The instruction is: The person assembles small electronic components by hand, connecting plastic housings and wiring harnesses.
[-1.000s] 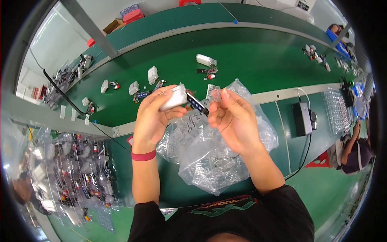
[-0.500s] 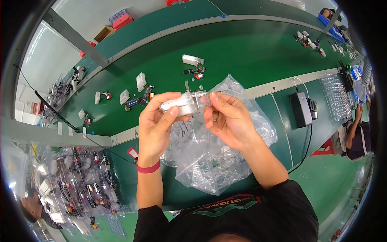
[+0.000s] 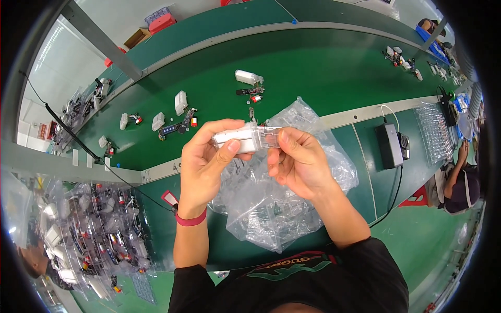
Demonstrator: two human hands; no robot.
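Note:
Closed round a white housing with a clear casing (image 3: 241,136), my left hand (image 3: 201,164) presses its thumb along the side. Thumb and fingers of my right hand (image 3: 305,161) pinch a clear plastic piece (image 3: 269,137), which meets the housing's right end in line with it. Whether the two are fastened together I cannot tell. Below both hands lies a large clear plastic bag (image 3: 276,214) of transparent parts. Just beyond the housing, a small metal-looking part (image 3: 251,112) rests on the green surface.
Several white housings (image 3: 180,103) with circuit boards and wired parts sit on the green conveyor belt (image 3: 313,68). Trays of similar parts (image 3: 99,235) are stacked at left. A black power box (image 3: 389,143) with cables and clear trays (image 3: 434,130) stand at right, near another person (image 3: 462,182).
The clear piece now lines up straighter against the housing's end. Both hands have shifted slightly, and their grips remain. The small parts on the belt have drifted a little left.

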